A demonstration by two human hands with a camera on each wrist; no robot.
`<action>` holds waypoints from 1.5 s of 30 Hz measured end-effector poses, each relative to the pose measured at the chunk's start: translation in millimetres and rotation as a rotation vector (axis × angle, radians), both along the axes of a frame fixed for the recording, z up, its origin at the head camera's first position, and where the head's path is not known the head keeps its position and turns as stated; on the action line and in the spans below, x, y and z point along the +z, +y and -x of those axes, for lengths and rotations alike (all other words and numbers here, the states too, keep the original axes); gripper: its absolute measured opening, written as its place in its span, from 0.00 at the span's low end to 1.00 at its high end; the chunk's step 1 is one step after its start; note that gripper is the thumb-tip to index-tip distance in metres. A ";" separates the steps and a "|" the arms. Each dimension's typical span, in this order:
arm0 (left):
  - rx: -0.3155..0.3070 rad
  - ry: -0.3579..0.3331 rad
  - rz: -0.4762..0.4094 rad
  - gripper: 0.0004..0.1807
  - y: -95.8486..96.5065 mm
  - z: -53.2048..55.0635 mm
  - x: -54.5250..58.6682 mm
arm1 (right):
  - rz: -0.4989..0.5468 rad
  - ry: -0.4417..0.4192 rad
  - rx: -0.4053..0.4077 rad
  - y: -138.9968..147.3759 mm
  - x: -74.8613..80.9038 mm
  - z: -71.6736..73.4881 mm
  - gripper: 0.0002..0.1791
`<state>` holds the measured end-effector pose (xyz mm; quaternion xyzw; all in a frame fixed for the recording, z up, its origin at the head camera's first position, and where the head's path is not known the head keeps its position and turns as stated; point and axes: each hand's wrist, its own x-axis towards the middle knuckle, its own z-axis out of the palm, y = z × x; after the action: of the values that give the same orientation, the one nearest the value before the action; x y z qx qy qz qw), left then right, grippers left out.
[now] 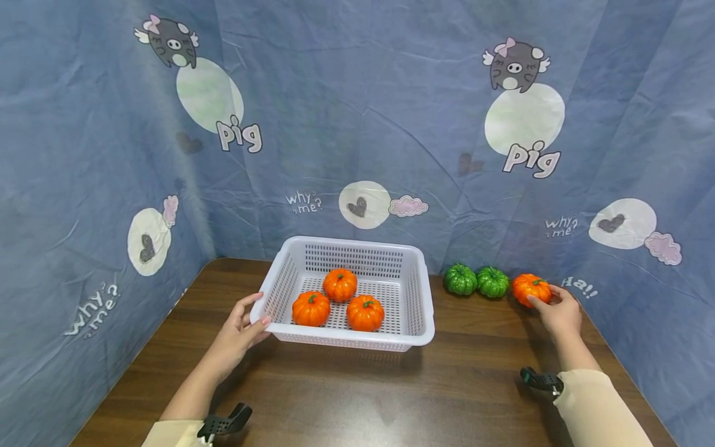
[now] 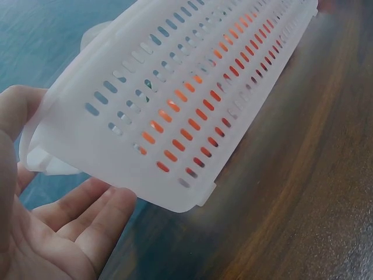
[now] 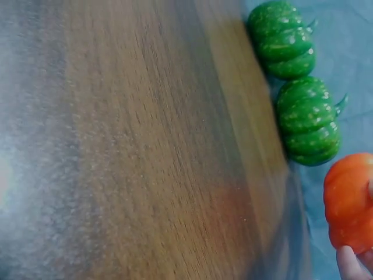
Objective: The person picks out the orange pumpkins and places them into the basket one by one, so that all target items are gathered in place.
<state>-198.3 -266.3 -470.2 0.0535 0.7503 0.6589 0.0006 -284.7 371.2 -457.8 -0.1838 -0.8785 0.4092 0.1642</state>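
Note:
My left hand (image 1: 240, 332) grips the front left corner of a white perforated plastic basket (image 1: 357, 337), its thumb over the rim in the left wrist view. Inside the basket sit three small orange pumpkins, one behind (image 1: 340, 285), one at the front left (image 1: 311, 309) and one at the front right (image 1: 365, 313). Far to the right, my right hand (image 1: 561, 313) holds another orange pumpkin (image 1: 529, 289) between thumb and fingers. In the right wrist view that orange pumpkin (image 3: 349, 201) is cut off by the frame edge, with fingertips at its lower side.
Two green pumpkins, one left (image 1: 460, 279) and one right (image 1: 493, 282), stand side by side at the back of the brown wooden table (image 1: 357, 397), left of the held pumpkin. A blue printed cloth (image 1: 357, 124) hangs behind the table and along both sides.

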 end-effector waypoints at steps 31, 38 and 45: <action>0.001 -0.016 0.020 0.37 0.2 -0.9 1.8 | 0.035 0.036 0.073 -18.4 31.0 -36.2 0.38; 0.007 -0.017 0.013 0.38 0.2 -1.1 2.0 | 0.023 0.041 0.104 -23.5 36.8 -43.0 0.38; -0.003 -0.007 0.001 0.37 1.2 -0.4 1.1 | 0.015 0.059 0.140 -28.1 43.9 -49.9 0.39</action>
<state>-197.9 -265.1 -469.2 0.0525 0.7506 0.6587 0.0043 -234.8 343.1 -413.9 -0.1112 -0.8808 0.4317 0.1595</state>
